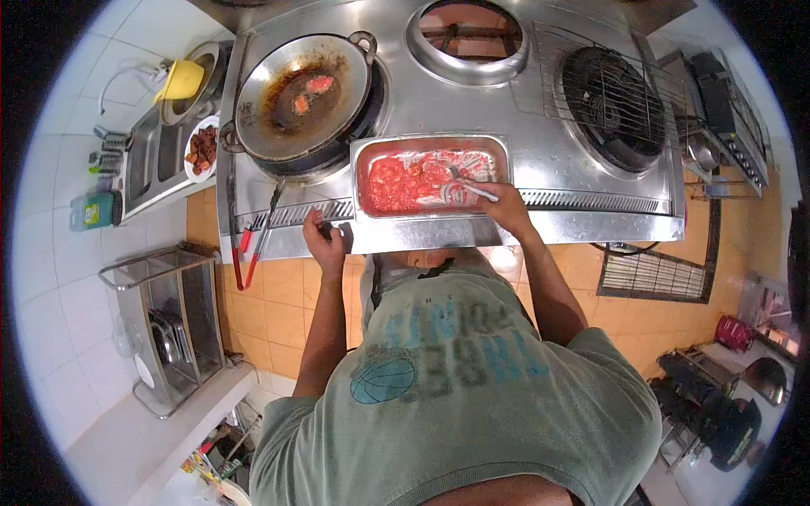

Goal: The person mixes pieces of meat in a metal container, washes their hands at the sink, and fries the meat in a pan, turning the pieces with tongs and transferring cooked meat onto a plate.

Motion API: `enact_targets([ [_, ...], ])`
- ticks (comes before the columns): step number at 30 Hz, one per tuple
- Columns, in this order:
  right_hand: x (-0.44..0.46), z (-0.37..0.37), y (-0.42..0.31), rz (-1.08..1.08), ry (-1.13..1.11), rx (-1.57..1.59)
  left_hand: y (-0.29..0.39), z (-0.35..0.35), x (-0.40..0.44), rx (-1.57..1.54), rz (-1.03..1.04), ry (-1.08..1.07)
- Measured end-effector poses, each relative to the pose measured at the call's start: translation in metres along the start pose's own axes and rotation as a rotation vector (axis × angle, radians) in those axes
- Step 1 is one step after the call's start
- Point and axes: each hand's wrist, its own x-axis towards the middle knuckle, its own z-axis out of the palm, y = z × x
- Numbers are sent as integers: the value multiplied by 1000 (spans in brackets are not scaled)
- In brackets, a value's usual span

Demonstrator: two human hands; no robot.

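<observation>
My right hand grips the handle of a metal spoon whose far end dips into a steel tray. Red, wet-looking pieces of coated food fill much of the tray, mostly toward its left side, with red sauce smeared at the right. My left hand is held by the stove's front edge, left of the tray, fingers apart and nothing in them. Behind the tray on the left, a large wok holds two red pieces in dark oil.
Red-handled tongs lie over the stove's front left edge. A plate of browned food sits by the sink. An open burner ring is behind the tray, and a wire rack covers the right burner.
</observation>
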Motion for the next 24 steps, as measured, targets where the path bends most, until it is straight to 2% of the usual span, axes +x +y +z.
enact_targets([
  [3, 2, -2, -20, 58, 65, -201, 7, 6, 5, -163, -172, 134],
  [4, 5, 2, -23, 2, 132, -182, 12, 8, 6, -152, -226, 158],
  [7, 17, 8, -26, -159, 218, -261, 18, 16, 9, 37, -173, 146],
  [8, 20, 8, -27, -54, 99, -261, 6, 19, 8, 109, -89, 158],
  [11, 29, 26, -20, -162, 117, -508, 13, 21, 11, 175, -97, 151],
  [15, 30, 50, -29, -153, -75, -372, 15, 19, 11, 251, -40, 127],
  [16, 30, 51, -31, -222, -129, -367, 18, 19, 12, 254, -31, 118],
  [19, 34, 45, -32, -248, -224, -386, 18, 18, 13, 263, -1, 124],
  [24, 34, 26, -30, -328, -45, -338, 19, 19, 12, 270, 13, 167],
])
